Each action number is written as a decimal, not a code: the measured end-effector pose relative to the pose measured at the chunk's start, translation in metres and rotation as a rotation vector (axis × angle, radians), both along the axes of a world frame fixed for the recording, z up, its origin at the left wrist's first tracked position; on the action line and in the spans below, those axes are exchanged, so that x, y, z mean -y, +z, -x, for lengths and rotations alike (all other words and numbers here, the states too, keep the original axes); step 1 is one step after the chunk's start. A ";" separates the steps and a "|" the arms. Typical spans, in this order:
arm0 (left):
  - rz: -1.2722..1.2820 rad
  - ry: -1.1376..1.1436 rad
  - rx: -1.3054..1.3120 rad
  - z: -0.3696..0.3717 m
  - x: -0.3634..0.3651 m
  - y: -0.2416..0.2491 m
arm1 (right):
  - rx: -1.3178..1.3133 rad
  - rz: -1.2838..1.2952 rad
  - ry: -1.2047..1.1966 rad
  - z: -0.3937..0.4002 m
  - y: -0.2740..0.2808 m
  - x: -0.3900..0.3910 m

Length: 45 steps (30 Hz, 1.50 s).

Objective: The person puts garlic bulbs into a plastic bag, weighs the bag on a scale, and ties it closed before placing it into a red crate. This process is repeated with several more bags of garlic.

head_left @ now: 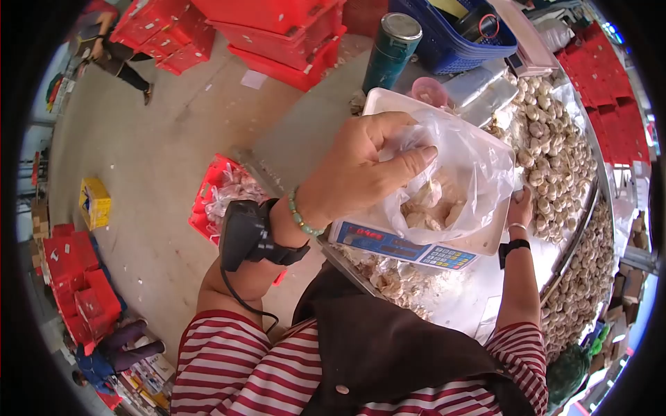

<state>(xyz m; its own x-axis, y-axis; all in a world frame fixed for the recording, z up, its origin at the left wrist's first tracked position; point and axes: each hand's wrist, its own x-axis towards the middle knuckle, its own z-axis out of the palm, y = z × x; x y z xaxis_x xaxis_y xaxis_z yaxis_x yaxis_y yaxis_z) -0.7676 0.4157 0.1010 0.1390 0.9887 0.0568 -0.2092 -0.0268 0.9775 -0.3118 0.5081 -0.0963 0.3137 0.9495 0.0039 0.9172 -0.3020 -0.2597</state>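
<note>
My left hand [374, 163] is closed on the rim of a clear plastic bag [479, 173], thumb and fingers pinching the film. Garlic bulbs [430, 194] lie inside the bag, which rests on the white tray of a digital scale [409, 247]. The scale's red display is lit, but its digits are hard to read. To the right of the tray, my right hand [522, 208] is at the edge of a large heap of garlic [548, 145]. Its fingers are curled, and what they hold, if anything, is hidden.
Behind the scale stand a green flask [392, 52], a pink cup [429, 91] and a blue basket [458, 41]. Garlic skins [395, 277] litter the table before the scale. A red crate [215, 191] of bagged garlic sits at left below. Stacked red crates [277, 35] and other people [111, 52] are farther off.
</note>
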 end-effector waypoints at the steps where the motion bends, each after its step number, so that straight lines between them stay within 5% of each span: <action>1: 0.006 -0.016 0.016 0.001 -0.004 -0.002 | 0.016 0.006 -0.016 -0.014 -0.007 0.004; 4: 0.019 -0.063 0.123 0.001 -0.015 -0.006 | -0.754 -0.168 -0.257 -0.029 0.005 0.024; 5: 0.003 -0.063 0.127 0.001 -0.018 -0.008 | -0.741 -0.182 -0.268 -0.019 0.032 0.027; 7: -0.013 -0.070 0.139 0.002 -0.023 -0.010 | -1.463 -0.373 -0.335 0.001 0.083 0.032; 11: 0.014 -0.098 0.203 0.000 -0.026 -0.013 | -1.596 -0.472 0.554 0.136 0.221 0.063; 14: 0.001 -0.073 0.292 -0.002 -0.022 -0.014 | -1.545 -0.626 0.856 0.234 0.244 0.073; 17: -0.030 0.008 0.338 0.001 -0.011 -0.007 | -1.073 -0.375 1.464 0.269 0.229 0.059; 22: -0.068 0.128 0.472 0.026 0.005 -0.014 | -0.255 -0.003 1.304 0.257 0.192 0.042; 25: -0.056 0.152 0.405 0.032 0.016 -0.017 | -0.237 -0.135 1.310 0.236 0.177 0.040; 31: -0.111 0.158 0.339 0.017 0.026 -0.007 | 0.020 -0.031 1.226 0.196 0.238 0.046; 34: -0.153 0.181 0.397 0.015 0.025 -0.004 | 0.458 0.083 1.195 0.178 0.271 0.064; 39: -0.177 0.164 0.298 -0.010 0.031 0.042 | 0.571 -0.145 1.335 0.105 0.283 0.081; 45: -0.549 -0.049 0.082 -0.073 0.077 0.126 | 0.504 -0.452 1.316 0.035 0.356 0.170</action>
<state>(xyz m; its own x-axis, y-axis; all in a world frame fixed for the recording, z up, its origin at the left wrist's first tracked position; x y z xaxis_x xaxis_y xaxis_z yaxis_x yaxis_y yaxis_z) -0.6944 0.3386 0.2273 0.1576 0.8036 0.5740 -0.2978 -0.5155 0.8035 -0.3470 0.3380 0.2602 -0.8759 0.4323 0.2143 0.4810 0.8170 0.3181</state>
